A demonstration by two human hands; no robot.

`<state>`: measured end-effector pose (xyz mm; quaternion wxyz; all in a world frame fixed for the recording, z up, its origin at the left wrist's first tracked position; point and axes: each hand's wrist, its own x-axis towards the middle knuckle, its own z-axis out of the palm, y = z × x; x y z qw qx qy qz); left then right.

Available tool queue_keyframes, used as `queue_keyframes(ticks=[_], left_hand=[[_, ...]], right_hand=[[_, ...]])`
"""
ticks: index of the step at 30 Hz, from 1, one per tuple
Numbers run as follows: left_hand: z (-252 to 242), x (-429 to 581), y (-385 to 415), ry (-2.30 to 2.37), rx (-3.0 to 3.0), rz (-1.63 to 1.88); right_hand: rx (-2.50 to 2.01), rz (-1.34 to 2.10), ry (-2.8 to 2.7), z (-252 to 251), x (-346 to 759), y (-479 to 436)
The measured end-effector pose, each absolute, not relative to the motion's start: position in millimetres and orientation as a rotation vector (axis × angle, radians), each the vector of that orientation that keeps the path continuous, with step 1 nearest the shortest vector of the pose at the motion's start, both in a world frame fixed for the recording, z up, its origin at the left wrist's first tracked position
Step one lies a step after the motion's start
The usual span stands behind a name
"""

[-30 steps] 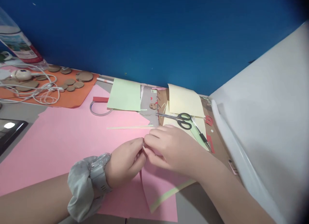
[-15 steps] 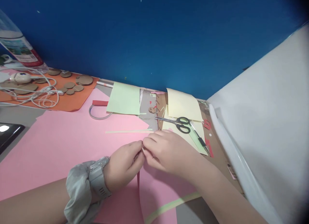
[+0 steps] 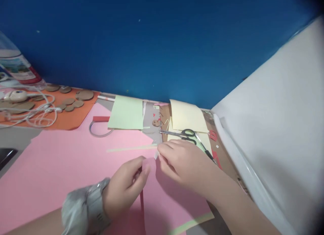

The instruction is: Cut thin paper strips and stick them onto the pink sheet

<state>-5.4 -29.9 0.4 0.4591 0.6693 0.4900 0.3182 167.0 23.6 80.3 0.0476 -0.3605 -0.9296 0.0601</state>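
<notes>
My left hand, with a grey watch and scrunchie at the wrist, is closed in a pinch on the upper corner of a pink sheet of paper. That sheet has a pale green strip along its lower edge. To the right of it, my right hand is closed with thumb and fingers pinching a small whitish scrap, whose exact kind I cannot make out. A thin pale strip lies flat on the larger pink paper just beyond both hands.
Scissors and a pen lie behind my right hand, near yellow paper. Green paper and a ring-shaped band are farther back. Cardboard discs, earphones and a bottle stand left. A blue partition rises behind.
My hands have drawn apart from touching. The right now shows a whitish scrap at its fingertips, and the left shows the pink corner between thumb and finger. The view has tilted slightly.
</notes>
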Motion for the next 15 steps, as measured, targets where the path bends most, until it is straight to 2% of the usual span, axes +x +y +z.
queue_keyframes(ticks=[7,11,15], left_hand=[[-9.8,-11.3,-36.2,1.256,1.563,0.761],[-12.3,-14.0,-38.0,1.215,1.569,0.746],[7.7,-16.4,-32.8,1.234,1.696,0.745]], right_hand=[[-1.751,-0.047,-2.464,113.5,212.7,45.4],[-2.118,-0.261,-2.087,106.6,262.3,73.7],[-2.316,-0.352,-1.777,93.6,307.4,93.2]])
